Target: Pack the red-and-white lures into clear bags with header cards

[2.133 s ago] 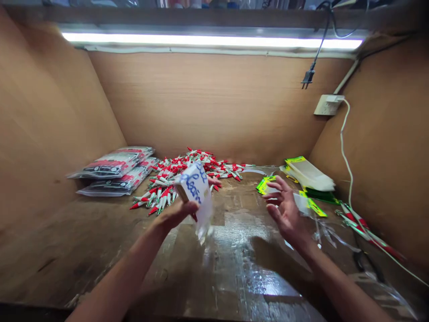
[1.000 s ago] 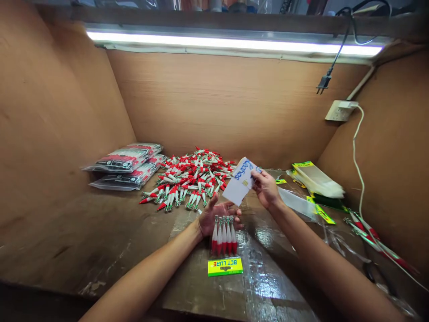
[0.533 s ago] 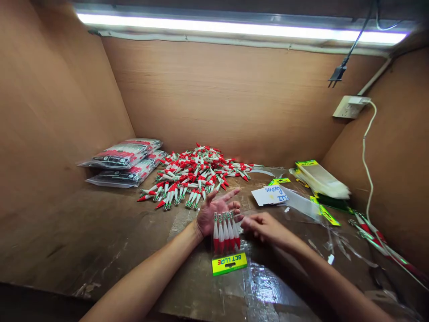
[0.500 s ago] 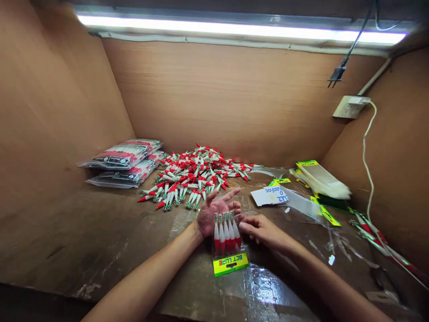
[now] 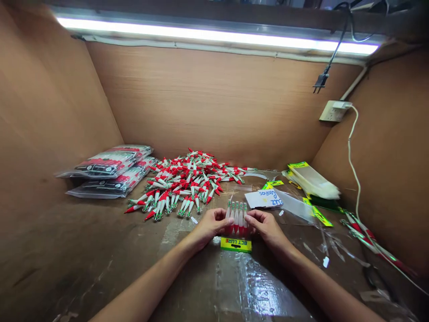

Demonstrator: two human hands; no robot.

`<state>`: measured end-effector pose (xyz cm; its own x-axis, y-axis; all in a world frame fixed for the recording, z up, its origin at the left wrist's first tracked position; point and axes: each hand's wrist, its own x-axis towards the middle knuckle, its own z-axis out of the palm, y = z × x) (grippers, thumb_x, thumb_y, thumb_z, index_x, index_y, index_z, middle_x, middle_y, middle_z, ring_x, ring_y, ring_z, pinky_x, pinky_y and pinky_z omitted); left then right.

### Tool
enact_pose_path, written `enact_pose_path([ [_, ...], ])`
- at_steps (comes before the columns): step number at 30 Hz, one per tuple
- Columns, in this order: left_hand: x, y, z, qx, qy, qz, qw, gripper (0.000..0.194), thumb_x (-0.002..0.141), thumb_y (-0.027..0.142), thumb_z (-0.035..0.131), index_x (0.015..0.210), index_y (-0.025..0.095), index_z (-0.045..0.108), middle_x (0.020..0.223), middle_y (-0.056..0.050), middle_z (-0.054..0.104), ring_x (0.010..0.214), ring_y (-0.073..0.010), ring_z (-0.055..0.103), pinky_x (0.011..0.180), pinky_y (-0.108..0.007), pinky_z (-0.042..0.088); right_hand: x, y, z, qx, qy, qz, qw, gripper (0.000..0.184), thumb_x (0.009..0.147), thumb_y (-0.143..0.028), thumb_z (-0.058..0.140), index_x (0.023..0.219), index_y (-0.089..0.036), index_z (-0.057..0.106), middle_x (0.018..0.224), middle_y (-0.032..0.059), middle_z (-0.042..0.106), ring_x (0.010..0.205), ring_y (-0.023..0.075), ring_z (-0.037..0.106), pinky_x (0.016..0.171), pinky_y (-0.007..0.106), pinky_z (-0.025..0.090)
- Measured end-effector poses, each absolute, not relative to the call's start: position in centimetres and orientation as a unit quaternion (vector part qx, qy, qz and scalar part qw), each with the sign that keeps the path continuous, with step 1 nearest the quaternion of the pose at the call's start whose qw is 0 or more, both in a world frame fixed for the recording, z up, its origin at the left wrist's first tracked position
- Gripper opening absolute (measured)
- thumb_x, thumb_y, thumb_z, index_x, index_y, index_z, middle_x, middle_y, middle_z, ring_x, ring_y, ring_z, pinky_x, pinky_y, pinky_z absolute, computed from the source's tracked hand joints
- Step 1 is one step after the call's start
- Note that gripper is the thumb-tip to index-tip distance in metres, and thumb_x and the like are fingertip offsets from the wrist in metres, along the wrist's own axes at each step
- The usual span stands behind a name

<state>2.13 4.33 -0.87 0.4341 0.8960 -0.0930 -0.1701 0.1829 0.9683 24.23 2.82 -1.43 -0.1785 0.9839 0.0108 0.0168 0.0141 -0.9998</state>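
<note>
A clear packet (image 5: 236,223) holding several red-and-white lures, with a yellow-green "BCT LURE" header at its near end, lies on the worktop just ahead of me. My left hand (image 5: 210,225) grips its left edge with curled fingers. My right hand (image 5: 264,226) pinches its right edge. A big heap of loose red-and-white lures (image 5: 187,183) lies just beyond my hands. A white card with blue handwriting (image 5: 264,199) rests on the table to the right of the packet.
Two filled plastic bags (image 5: 110,172) are stacked at the back left. A stack of empty yellow-headed sleeves (image 5: 311,179) lies at the right, with loose clear plastic strips near it. A wall socket (image 5: 333,111) and white cable run down the right wall.
The white card went from my left hand to my right, then onto the table at right. The lure packet now sits between both hands, which grip its edges.
</note>
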Motion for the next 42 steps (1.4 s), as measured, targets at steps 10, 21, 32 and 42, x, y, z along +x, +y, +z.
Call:
enact_pose_path([
  [10, 2.9, 3.9, -0.9, 0.543, 0.365, 0.414, 0.633, 0.039, 0.069, 0.038, 0.087, 0.096, 0.013, 0.074, 0.090, -0.009, 0.075, 0.075, -0.0205, 0.067, 0.068, -0.027, 0.048, 24.3, 2.7, -1.2, -0.429, -0.568, 0.563, 0.421, 0.042, 0.072, -0.051, 0.080, 0.089, -0.014, 0.068, 0.079, 0.0030, 0.068, 0.061, 0.0132, 0.055, 0.052, 0.022, 0.038],
  [21, 3.2, 3.3, -0.1, 0.514, 0.360, 0.462, 0.627, 0.036, 0.081, 0.046, 0.077, 0.084, 0.010, 0.078, 0.074, -0.006, 0.072, 0.061, -0.0136, 0.057, 0.058, -0.023, 0.039, 23.6, 1.8, -0.5, -0.398, -0.598, 0.585, 0.376, 0.042, 0.080, -0.055, 0.074, 0.093, -0.015, 0.070, 0.074, 0.0000, 0.062, 0.061, 0.0112, 0.051, 0.055, 0.022, 0.038],
  [32, 5.1, 2.3, -0.7, 0.452, 0.358, 0.474, 0.666, 0.045, 0.079, 0.051, 0.077, 0.097, 0.009, 0.079, 0.085, -0.012, 0.076, 0.073, -0.0210, 0.066, 0.069, -0.029, 0.049, 23.6, 2.7, -0.4, -0.463, -0.545, 0.537, 0.447, 0.038, 0.078, -0.050, 0.073, 0.066, -0.016, 0.063, 0.053, -0.0028, 0.052, 0.049, 0.0100, 0.042, 0.049, 0.024, 0.033],
  [42, 5.1, 2.5, -1.1, 0.499, 0.382, 0.515, 0.583, 0.041, 0.082, 0.042, 0.075, 0.114, 0.015, 0.076, 0.100, -0.009, 0.078, 0.093, -0.0252, 0.067, 0.084, -0.031, 0.049, 22.2, 1.8, 3.1, -0.406, -0.821, -0.012, 0.400, 0.029, 0.097, -0.022, 0.056, 0.124, -0.024, 0.066, 0.115, 0.0105, 0.065, 0.105, 0.0259, 0.058, 0.092, 0.042, 0.049],
])
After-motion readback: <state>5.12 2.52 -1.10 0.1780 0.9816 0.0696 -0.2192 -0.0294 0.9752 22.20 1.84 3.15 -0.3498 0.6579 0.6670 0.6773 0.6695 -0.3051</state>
